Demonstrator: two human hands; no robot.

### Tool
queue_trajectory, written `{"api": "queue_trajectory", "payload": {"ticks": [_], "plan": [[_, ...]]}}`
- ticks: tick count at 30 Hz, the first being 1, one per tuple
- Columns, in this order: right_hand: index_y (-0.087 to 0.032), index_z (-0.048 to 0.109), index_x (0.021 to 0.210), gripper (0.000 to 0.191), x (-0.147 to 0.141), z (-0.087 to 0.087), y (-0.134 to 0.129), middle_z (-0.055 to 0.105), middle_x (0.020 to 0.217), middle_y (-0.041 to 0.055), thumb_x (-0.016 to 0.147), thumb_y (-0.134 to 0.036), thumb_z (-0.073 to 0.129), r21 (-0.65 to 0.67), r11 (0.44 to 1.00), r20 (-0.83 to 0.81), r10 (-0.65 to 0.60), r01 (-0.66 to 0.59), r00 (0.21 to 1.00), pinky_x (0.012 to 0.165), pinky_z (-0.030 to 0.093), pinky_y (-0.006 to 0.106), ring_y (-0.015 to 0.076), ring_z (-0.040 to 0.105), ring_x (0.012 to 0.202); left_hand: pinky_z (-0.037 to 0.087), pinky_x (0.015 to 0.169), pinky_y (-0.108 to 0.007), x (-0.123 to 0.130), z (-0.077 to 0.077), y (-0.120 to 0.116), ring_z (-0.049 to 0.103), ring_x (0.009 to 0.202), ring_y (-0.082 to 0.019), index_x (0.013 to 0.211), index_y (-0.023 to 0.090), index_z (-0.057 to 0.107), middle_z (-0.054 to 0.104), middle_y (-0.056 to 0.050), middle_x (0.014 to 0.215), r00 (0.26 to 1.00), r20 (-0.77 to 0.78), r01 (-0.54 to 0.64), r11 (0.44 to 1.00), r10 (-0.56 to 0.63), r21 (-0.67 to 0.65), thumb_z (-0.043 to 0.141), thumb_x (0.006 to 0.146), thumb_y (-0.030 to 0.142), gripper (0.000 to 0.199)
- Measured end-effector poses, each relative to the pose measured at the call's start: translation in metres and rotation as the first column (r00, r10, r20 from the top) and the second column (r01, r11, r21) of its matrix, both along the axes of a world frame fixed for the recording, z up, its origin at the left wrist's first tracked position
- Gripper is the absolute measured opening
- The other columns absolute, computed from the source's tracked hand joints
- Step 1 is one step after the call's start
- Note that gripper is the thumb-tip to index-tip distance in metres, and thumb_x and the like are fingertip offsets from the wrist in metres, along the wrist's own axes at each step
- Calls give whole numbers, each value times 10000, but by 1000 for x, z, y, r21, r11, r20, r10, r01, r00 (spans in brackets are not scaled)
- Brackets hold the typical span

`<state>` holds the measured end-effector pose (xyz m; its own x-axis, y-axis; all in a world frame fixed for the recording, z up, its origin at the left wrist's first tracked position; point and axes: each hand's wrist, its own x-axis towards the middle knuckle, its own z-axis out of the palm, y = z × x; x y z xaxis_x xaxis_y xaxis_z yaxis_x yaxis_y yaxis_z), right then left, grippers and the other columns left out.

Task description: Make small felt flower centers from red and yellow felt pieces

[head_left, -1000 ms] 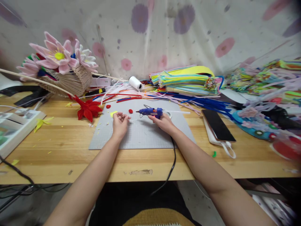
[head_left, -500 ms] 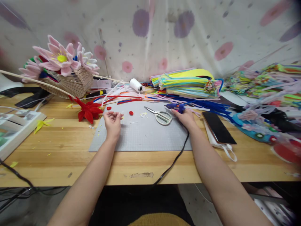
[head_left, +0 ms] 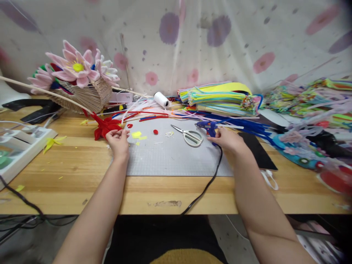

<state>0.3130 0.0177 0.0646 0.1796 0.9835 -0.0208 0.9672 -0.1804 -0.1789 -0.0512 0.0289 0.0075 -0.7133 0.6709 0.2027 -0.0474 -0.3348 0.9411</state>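
Observation:
My left hand (head_left: 118, 142) is closed in a pinch at the left edge of the grey cutting mat (head_left: 165, 161). What lies between its fingertips is too small to make out. Just behind it is a red fuzzy flower (head_left: 106, 126) on a stick; whether they touch I cannot tell. My right hand (head_left: 227, 139) has its fingers around the handle of a blue glue gun (head_left: 209, 127), whose nozzle points left. Scissors (head_left: 178, 129) lie beside the gun. Yellow scraps (head_left: 136, 135), a red disc (head_left: 155, 132) and small white bits (head_left: 169, 135) are on the mat.
A black cable (head_left: 205, 189) runs from the gun over the table's front edge. A phone (head_left: 260, 152) lies right of my forearm. Pipe-cleaner bundles (head_left: 217, 98) and a white spool (head_left: 161, 99) line the back. A power strip (head_left: 35, 145) and a flower basket (head_left: 90, 97) stand left.
My left hand has moved left to the red flower, uncovering the yellow scraps. My right hand has shifted right and back along the glue gun to its handle, now partly covering the phone.

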Motion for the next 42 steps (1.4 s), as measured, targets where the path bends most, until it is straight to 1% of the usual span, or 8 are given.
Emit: {"api": "queue_trajectory", "payload": {"ticks": [4, 8, 13, 18, 23, 31, 37, 42], "plan": [[-211, 578, 735, 187, -60, 7, -3, 661, 751, 44, 745, -397, 570, 0, 959, -158, 279, -282, 947, 540, 321, 259, 163, 561, 649, 487, 662, -213, 3, 1, -1, 644, 704, -89, 855, 223, 310, 550, 45, 742, 1000, -20, 18, 1000, -18, 1, 571, 745, 95, 311], [-208, 583, 836, 101, -134, -2, 11, 675, 901, 45, 751, -202, 529, -21, 827, -244, 541, -562, 805, 620, 344, 254, 174, 584, 782, 485, 664, -224, 8, 4, -5, 646, 698, -99, 850, 218, 320, 565, 37, 733, 1000, 0, 24, 1000, -24, 1, 557, 745, 58, 305], [-194, 528, 1018, 261, -199, -14, 35, 659, 1024, 82, 763, -171, 475, 37, 810, -235, 576, -585, 783, 693, 386, 288, 222, 594, 912, 483, 656, -225, 9, 6, -6, 644, 688, -97, 845, 216, 315, 571, 35, 734, 1000, 13, 16, 1000, -16, -4, 548, 752, 52, 300], [-157, 458, 1109, 338, -234, -22, 43, 619, 1114, 153, 772, -171, 478, 27, 841, -213, 533, -541, 819, 764, 419, 344, 270, 586, 992, 487, 668, -232, 6, 2, -4, 651, 709, -103, 852, 223, 304, 573, 33, 755, 999, -40, 17, 1000, -17, 7, 548, 757, 80, 299], [-184, 448, 1060, 311, -234, -31, 43, 648, 1008, 103, 755, -121, 447, 43, 867, -360, 477, -496, 802, 735, 427, 323, 226, 603, 891, 478, 651, -224, 6, 3, -4, 647, 693, -100, 848, 220, 306, 566, 38, 743, 1000, -25, 17, 1000, -16, 22, 558, 747, 85, 303], [-216, 425, 820, 225, -187, -39, 41, 530, 669, -66, 648, -128, 540, 242, 917, -711, 389, -315, 586, 602, 425, 240, 100, 526, 602, 461, 612, -205, 20, 4, -12, 632, 674, -88, 858, 217, 328, 550, 53, 737, 964, -179, 213, 974, -197, 73, 595, 706, 136, 318], [-206, 441, 774, 228, -146, -40, 32, 529, 689, -66, 607, -107, 561, 276, 937, -787, 349, -216, 509, 593, 435, 243, 81, 510, 574, 467, 653, -248, 32, -6, -21, 623, 696, -104, 897, 223, 338, 548, 49, 748, 805, -327, 499, 863, -495, -77, 605, 715, 194, 325], [-201, 475, 795, 222, -129, -45, 24, 612, 755, -33, 628, -79, 553, 312, 924, -827, 378, -220, 417, 710, 456, 274, 102, 578, 690, 459, 694, -277, 35, -6, -25, 594, 698, -106, 1076, 225, 338, 563, 42, 745, 643, -431, 603, 765, -633, -224, 593, 729, 183, 432]]}}
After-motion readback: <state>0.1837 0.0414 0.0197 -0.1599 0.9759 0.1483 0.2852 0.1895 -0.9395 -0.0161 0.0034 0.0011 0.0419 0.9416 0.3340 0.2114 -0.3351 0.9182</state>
